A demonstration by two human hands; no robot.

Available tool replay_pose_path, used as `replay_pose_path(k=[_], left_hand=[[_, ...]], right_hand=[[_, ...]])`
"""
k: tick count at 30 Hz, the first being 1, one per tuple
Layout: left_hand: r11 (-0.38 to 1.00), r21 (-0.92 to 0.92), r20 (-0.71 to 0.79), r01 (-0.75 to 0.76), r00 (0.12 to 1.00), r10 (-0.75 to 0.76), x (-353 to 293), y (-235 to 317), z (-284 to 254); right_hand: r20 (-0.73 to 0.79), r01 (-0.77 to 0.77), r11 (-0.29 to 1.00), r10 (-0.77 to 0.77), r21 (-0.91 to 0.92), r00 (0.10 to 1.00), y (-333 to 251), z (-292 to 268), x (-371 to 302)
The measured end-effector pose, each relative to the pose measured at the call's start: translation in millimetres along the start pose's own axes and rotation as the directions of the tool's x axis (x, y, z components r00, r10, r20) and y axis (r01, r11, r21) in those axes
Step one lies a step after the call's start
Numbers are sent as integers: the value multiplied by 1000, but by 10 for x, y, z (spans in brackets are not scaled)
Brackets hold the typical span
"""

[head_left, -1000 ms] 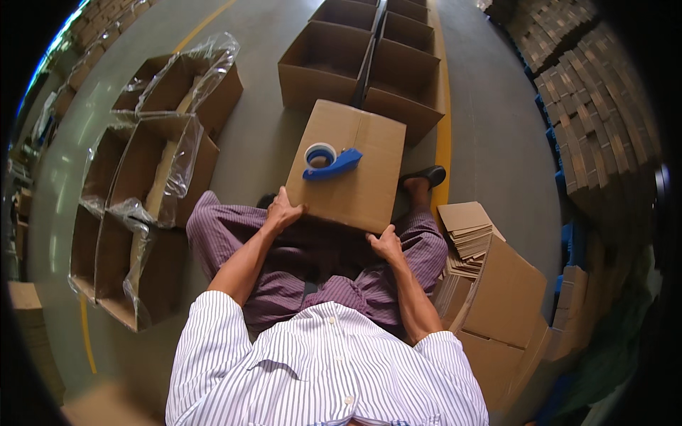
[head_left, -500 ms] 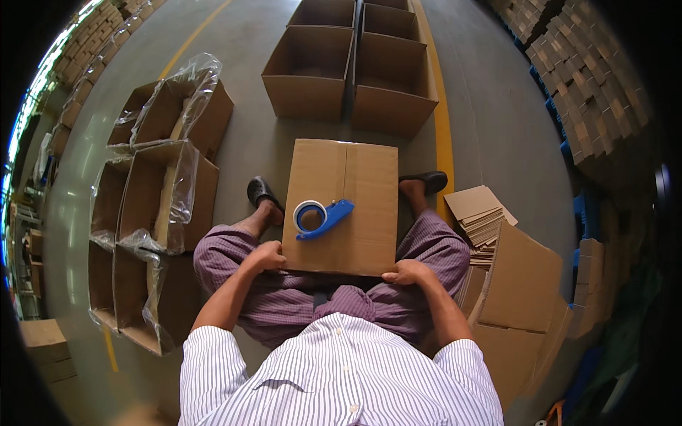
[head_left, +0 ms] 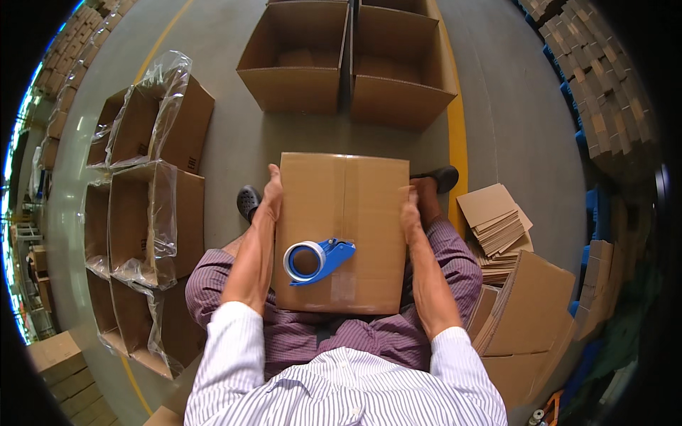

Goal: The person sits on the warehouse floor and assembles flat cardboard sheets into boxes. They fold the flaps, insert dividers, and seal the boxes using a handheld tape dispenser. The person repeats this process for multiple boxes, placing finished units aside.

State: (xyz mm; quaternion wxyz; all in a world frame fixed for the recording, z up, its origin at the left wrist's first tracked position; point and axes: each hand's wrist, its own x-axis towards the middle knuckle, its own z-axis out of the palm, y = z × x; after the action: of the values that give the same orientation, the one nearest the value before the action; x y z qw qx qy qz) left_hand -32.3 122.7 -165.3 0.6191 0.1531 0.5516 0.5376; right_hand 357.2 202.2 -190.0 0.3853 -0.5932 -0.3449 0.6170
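Note:
A closed cardboard box [head_left: 376, 241] is between my legs, with clear tape along its middle seam. A blue tape dispenser [head_left: 334, 257] with a roll of tape lies on top of it, toward the near left. My left hand [head_left: 273, 193] presses against the box's left side near the far corner, thumb upward. On the opposite side my right hand [head_left: 410, 211] grips near the far right corner, slightly blurred. The box is held between both hands; the fingers below its edges are partly hidden.
Open cardboard boxes [head_left: 298, 89] stand in two columns ahead. At left are open boxes lined with clear plastic [head_left: 181, 220]. Cardboard sheets [head_left: 497, 224] and flattened cartons [head_left: 529, 305] lie at right beside a yellow floor line [head_left: 456, 135]. Stacked cardboard [head_left: 604, 85] stands far right.
Both hands have moved from the box's near corners forward along its sides. The box looks larger and nearer to me, with the tape dispenser still on top.

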Motion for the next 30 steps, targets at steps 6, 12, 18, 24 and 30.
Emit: replay_pose_path(k=[6, 12, 18, 24, 30], left_hand=[[992, 114, -103, 62, 993, -50, -258, -8, 205], [745, 613, -194, -264, 863, 466, -712, 135, 407], [119, 713, 459, -691, 588, 666, -2219, 236, 795], [-180, 827, 562, -532, 786, 258, -2281, -284, 707], [1, 777, 625, -630, 771, 125, -2097, 61, 671]], right_hand=[[46, 28, 970, -17, -243, 999, -111, 190, -165], [-61, 261, 873, -312, -411, 948, 285, -134, -686], [376, 731, 447, -649, -516, 662, -239, 18, -1564], [737, 520, 808, -167, -278, 654, -445, 436, -1297], [891, 108, 979, 106, -170, 442, -374, 413, -981]])
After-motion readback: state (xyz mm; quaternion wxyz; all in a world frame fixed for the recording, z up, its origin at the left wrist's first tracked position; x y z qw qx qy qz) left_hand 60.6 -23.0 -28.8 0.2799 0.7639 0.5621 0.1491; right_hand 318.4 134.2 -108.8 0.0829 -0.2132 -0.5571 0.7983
